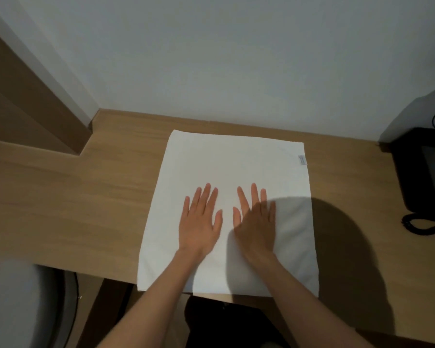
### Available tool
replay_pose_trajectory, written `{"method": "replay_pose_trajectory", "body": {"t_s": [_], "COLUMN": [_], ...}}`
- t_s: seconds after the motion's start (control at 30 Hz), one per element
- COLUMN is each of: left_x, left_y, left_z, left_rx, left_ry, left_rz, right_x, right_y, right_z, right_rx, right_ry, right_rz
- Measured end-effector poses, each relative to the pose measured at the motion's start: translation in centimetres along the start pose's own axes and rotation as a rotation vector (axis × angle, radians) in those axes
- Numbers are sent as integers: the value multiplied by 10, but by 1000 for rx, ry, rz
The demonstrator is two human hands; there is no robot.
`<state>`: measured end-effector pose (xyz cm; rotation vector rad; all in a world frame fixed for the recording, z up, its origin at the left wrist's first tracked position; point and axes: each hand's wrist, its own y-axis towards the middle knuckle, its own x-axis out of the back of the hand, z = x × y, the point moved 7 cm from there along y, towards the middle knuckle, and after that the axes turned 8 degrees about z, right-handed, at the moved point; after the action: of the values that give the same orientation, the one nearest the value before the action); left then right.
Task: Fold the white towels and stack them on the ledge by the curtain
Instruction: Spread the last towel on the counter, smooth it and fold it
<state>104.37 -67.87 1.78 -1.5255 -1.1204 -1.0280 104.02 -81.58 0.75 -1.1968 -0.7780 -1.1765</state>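
Note:
A white towel [236, 162] lies spread flat and nearly square on the wooden desk [73, 197], its near edge at the desk's front edge. A small grey label sits at its far right corner. My left hand [201, 219] and my right hand [256, 222] lie side by side, palms down, fingers straight and spread, pressing on the towel's middle. Neither hand grips anything. No curtain or other towel is in view.
A white wall runs behind the desk. A black telephone [422, 177] with a coiled cord sits at the right edge. A raised wooden ledge [23, 116] stands at the left. A round white object [13, 305] is at the lower left below the desk.

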Motion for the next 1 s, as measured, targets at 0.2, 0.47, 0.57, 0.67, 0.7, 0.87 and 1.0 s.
{"method": "replay_pose_trajectory", "body": {"t_s": [0.2, 0.47, 0.57, 0.67, 0.7, 0.87, 1.0], "left_x": [5, 9, 11, 8, 4, -24, -23], "left_y": [-13, -25, -33, -45, -50, -71, -76], "left_z": [53, 91, 79, 30, 13, -11, 18], "left_rx": [60, 168, 231, 131, 100, 79, 31], "left_ry": [-48, -92, -57, -128, -172, -125, -102], "left_rz": [-27, -13, -10, -50, -51, -1, -14], "right_x": [12, 22, 22, 17, 10, -33, -21], "right_y": [-14, -30, -36, -50, -55, -78, -89], "right_z": [-43, -98, -88, -41, -25, -3, -23], "right_rx": [56, -181, -230, -103, -74, -49, 37], "right_ry": [-21, -16, -66, -91, -69, -80, -66], "right_rz": [-26, 40, 53, -40, -35, 31, -124]}}
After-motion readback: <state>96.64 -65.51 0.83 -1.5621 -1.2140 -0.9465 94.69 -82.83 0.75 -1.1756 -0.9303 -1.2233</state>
